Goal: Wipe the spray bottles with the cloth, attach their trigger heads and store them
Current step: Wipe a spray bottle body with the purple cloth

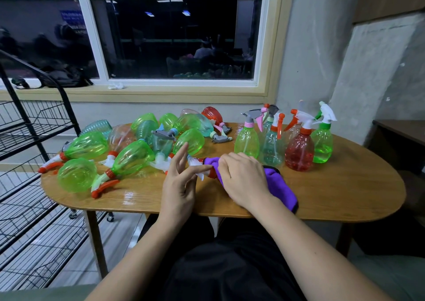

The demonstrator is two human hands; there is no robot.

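My right hand (243, 178) grips a purple cloth (279, 185) wrapped round a bottle that lies on the wooden table (345, 192); the cloth hides the bottle's body. Its white trigger head (192, 161) with an orange collar pokes out to the left. My left hand (178, 185) has its fingers spread and straight, the index finger lying across that trigger head. Several bottles stand upright with heads on at the right, among them a green one (247, 142) and a red one (299, 153). Several bottles, mostly green (131, 157), lie in a pile at the left.
A black wire rack (34, 126) with shelves stands left of the table. A window and sill run behind the table, and a concrete wall rises at the right. My lap sits below the table's front edge.
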